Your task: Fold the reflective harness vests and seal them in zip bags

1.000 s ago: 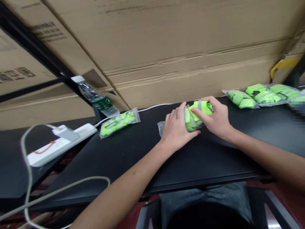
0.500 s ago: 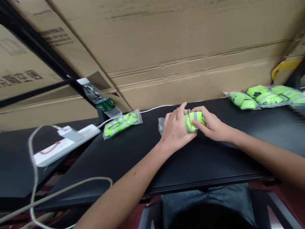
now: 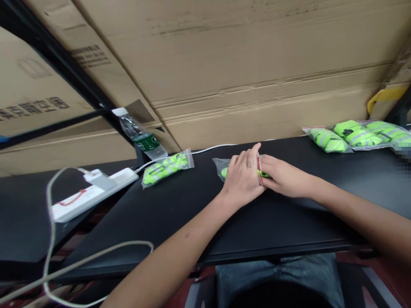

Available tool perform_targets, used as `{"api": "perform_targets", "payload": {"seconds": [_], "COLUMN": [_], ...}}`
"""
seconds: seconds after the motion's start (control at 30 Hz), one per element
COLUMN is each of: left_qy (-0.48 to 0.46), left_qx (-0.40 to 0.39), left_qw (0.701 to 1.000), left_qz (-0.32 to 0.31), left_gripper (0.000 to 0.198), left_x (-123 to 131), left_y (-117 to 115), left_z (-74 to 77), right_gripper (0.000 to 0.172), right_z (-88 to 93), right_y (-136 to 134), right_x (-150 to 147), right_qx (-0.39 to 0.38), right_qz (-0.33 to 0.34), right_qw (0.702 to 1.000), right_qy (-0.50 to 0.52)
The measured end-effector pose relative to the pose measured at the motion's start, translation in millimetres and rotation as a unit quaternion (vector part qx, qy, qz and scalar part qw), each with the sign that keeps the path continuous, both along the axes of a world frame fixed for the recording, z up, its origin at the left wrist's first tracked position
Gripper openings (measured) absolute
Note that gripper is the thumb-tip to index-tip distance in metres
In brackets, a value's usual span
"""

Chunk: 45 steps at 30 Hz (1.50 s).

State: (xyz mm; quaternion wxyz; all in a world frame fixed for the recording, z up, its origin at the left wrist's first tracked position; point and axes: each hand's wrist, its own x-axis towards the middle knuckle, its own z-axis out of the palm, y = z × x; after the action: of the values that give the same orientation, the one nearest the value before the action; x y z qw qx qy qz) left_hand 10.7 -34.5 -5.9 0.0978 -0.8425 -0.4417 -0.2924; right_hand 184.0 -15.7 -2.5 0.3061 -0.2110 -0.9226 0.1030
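Between left hand (image 3: 242,182) and right hand (image 3: 284,179), both gripping it, sits a clear poly bag (image 3: 219,164) w/ hi-vis green fabric (image 3: 224,173). Red band (image 3: 259,170) lies just by right hand.

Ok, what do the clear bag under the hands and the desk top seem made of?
The bag looks like thin clear plastic: glossy, with creases catching the light. The desk top looks like smooth matte-black laminate or painted board, though the surface alone can't settle which.

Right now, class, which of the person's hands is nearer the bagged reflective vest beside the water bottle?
Left. The left hand lies on the table to the right of the bagged reflective vest; the right hand is farther right, beyond the left hand.
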Motion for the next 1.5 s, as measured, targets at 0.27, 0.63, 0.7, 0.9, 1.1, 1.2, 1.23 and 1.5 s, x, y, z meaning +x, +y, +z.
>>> {"api": "perform_targets", "payload": {"seconds": [0.27,0.63,0.7,0.9,1.1,1.2,1.23,1.5], "left_qy": [0.038,0.014,-0.004,0.066,0.096,-0.01,-0.059,-0.521], "left_qx": [0.041,0.04,0.02,-0.087,-0.13,-0.122,-0.123,-0.309], "left_qw": [0.998,0.998,0.999,0.985,0.983,0.986,0.984,0.781], "left_qz": [-0.009,-0.048,-0.049,-0.136,-0.084,-0.109,-0.112,-0.153], "left_gripper": [0.065,0.059,0.057,0.094,0.035,0.023,0.023,0.026], "left_x": [-0.7,0.1,-2.3,-23.9,-52.0,-53.3,-52.1,-22.7], "left_y": [0.5,11.1,12.7,13.9,26.8,27.7,26.0,-1.7], "left_z": [-1.9,-18.2,-17.4,2.5,13.8,14.2,15.6,22.8], "right_gripper": [0.025,0.023,0.025,0.02,0.017,0.014,0.012,0.02], "right_z": [-2.9,-11.3,-8.6,-12.0,-23.9,-23.8,-20.8,7.4], "right_y": [-1.0,3.8,9.4,25.4,33.7,35.6,34.7,14.8], "right_x": [12.7,9.2,16.2,28.0,24.8,27.3,28.7,20.8], "right_qx": [0.112,-0.025,-0.024,0.042,0.073,0.042,0.033,-0.261], "right_qz": [-0.042,0.045,0.048,-0.003,-0.043,-0.04,-0.037,-0.013], "right_qw": [0.993,0.999,0.998,0.986,0.978,0.991,0.996,0.909], "right_qy": [-0.006,-0.013,-0.027,-0.163,-0.193,-0.118,-0.067,0.326]}}
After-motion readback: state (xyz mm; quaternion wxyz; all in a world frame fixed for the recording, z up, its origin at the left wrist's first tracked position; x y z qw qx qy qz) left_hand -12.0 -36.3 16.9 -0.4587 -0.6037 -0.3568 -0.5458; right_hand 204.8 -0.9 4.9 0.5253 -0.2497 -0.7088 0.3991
